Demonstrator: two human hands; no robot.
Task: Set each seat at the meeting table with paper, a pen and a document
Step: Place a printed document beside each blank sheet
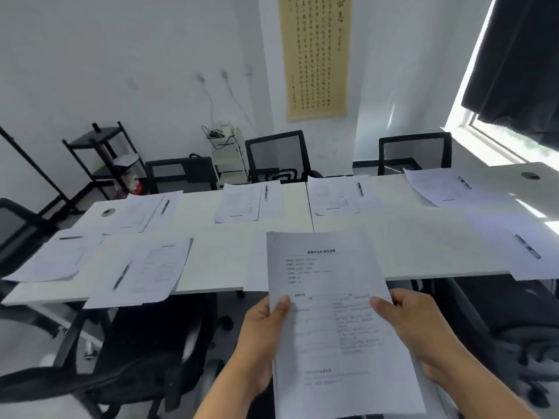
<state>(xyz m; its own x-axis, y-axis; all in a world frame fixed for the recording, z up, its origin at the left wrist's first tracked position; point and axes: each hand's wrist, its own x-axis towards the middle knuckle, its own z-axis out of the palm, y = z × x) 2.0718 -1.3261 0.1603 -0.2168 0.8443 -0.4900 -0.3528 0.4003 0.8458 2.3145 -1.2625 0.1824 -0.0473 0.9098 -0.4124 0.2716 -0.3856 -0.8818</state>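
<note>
I hold a printed document [335, 322] in front of me over the near edge of the white meeting table [408, 237]. My left hand [263, 334] grips its left edge with the thumb on top. My right hand [420, 325] grips its right edge the same way. A blank sheet [257, 261] lies on the table just behind the document. Several seats around the table have papers with a pen: the near left set [136, 270] with its pen [121, 276], a far middle set [242, 201], and a near right sheet with a pen [527, 246].
Black office chairs stand along the far side [278, 155] and under the near edge [151, 343]. A black shelf rack [102, 152] stands by the back wall. A scroll [314, 55] hangs on the wall. A window with a dark curtain [520, 62] is at the right.
</note>
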